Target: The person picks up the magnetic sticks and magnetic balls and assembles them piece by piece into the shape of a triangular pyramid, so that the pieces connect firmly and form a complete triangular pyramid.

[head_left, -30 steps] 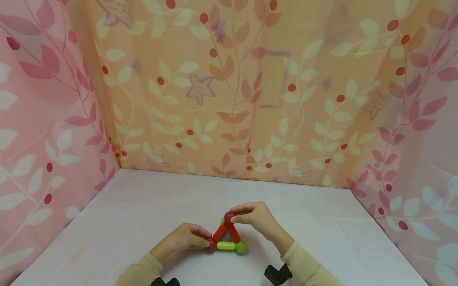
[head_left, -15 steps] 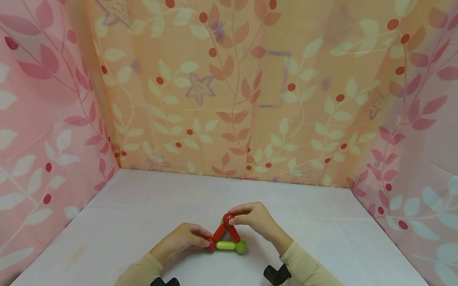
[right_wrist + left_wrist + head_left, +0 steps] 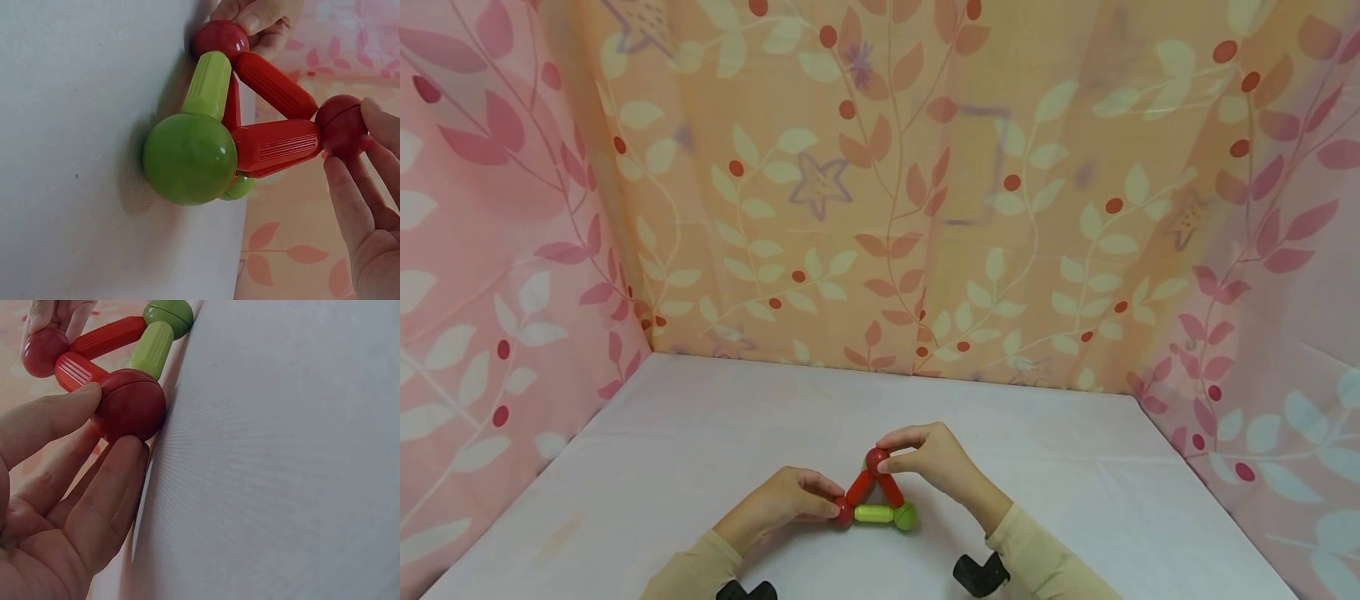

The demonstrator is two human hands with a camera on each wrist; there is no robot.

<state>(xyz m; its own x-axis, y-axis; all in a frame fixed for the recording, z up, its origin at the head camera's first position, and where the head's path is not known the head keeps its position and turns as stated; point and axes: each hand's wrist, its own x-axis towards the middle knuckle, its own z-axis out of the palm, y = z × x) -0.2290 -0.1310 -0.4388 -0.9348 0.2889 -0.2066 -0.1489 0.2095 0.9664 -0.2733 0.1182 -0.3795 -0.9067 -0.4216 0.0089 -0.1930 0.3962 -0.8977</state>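
Note:
A pyramid-like frame of toy balls and rods stands on the white table. My left hand (image 3: 784,506) pinches its lower left red ball (image 3: 130,405) between thumb and fingers, low against the cloth. At the top, a second red ball (image 3: 342,125) is pinched by my right hand (image 3: 946,461). Red rods (image 3: 278,147) slope down from that top ball. A light green rod (image 3: 874,514) joins the lower left ball to a green ball (image 3: 190,159) at the front right. Another green ball (image 3: 237,187) is mostly hidden behind, as is the back of the frame.
White cloth (image 3: 700,417) covers the table. A patterned orange curtain (image 3: 887,250) closes the back, with pink curtains (image 3: 505,250) at the sides. Black wrist mounts (image 3: 982,575) show beneath both forearms.
The top red ball and my right hand have shifted very slightly left. My left hand and the lower balls look the same.

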